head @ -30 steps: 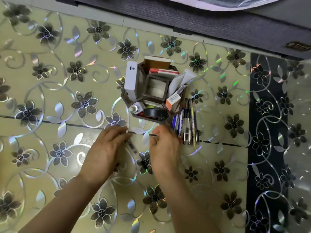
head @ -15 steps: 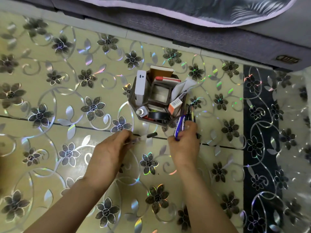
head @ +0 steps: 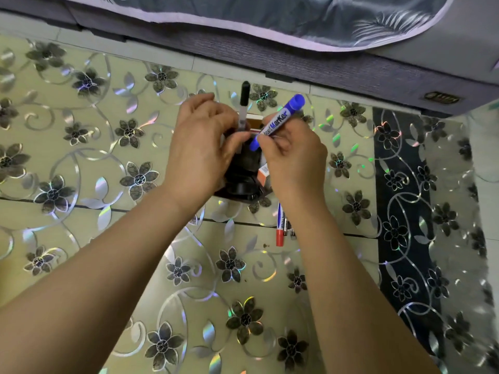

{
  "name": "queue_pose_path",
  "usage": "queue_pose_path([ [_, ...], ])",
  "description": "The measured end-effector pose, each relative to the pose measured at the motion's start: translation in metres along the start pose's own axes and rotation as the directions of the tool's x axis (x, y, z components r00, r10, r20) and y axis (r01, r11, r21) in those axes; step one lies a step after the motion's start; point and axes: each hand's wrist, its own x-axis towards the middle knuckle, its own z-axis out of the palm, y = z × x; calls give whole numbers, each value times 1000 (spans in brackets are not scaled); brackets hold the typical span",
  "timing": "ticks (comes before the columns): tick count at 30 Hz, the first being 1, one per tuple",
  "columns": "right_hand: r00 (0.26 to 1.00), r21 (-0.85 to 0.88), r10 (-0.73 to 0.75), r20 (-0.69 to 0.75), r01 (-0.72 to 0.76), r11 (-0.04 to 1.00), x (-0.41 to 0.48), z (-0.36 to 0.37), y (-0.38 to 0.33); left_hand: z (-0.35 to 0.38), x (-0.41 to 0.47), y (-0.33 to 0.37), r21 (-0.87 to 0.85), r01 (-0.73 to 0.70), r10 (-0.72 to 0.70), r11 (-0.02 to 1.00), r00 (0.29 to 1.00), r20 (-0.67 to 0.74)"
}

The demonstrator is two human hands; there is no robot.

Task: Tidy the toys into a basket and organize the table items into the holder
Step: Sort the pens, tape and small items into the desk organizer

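Both my hands hover over the dark desk holder (head: 244, 184), hiding most of it. My left hand (head: 199, 147) grips a slim black-capped pen (head: 243, 103), held upright with its cap pointing away from me. My right hand (head: 293, 155) grips a blue whiteboard marker (head: 279, 120), tilted with its cap up and to the right, its lower end over the holder. An orange and white box (head: 264, 171) peeks out of the holder between my hands. A red-capped marker (head: 280, 228) and other pens lie on the table just below my right wrist.
The table (head: 108, 238) is covered in a shiny floral cloth with a dark strip (head: 402, 211) at the right. A grey sofa edge (head: 351, 68) with a patterned cover runs along the far side.
Both hands have lifted from the table near the holder's front to above it. The left hand raised the slim pen upright; the right picked the blue marker out of the pen group.
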Motion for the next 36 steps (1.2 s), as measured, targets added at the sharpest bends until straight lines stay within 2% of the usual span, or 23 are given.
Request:
queue_pose_path([
  [5,1000,-74,-9,-18,8,997,2,8,13,21,-1,-13,184,-9,-13,983,993,116],
  [8,1000,-68,-10,-21,9,998,-1,8,17,25,-2,-15,213,27,-57,977,989,135],
  [15,998,-81,-54,37,57,995,-5,26,24,25,-6,-17,135,40,-49,990,997,61],
  [20,998,-20,-51,-38,51,999,-35,15,30,22,-26,4,-9,70,-70,998,996,-46],
  [23,993,-20,-25,-114,23,1000,-56,1,57,28,-51,26,-87,5,-19,996,988,-154],
  [25,991,-53,26,-134,-33,998,-63,-7,80,36,-72,37,-127,-33,13,991,987,-160],
  [28,986,-135,100,-134,-119,984,-66,-20,112,60,-100,50,-173,-23,22,985,1000,-9],
  [32,971,-228,214,-108,-234,945,-58,-30,142,93,-117,55,-176,106,-58,979,965,257],
  [36,948,-333,318,-22,-307,892,-42,-29,158,127,-108,56,-94,249,-198,964,908,369],
])
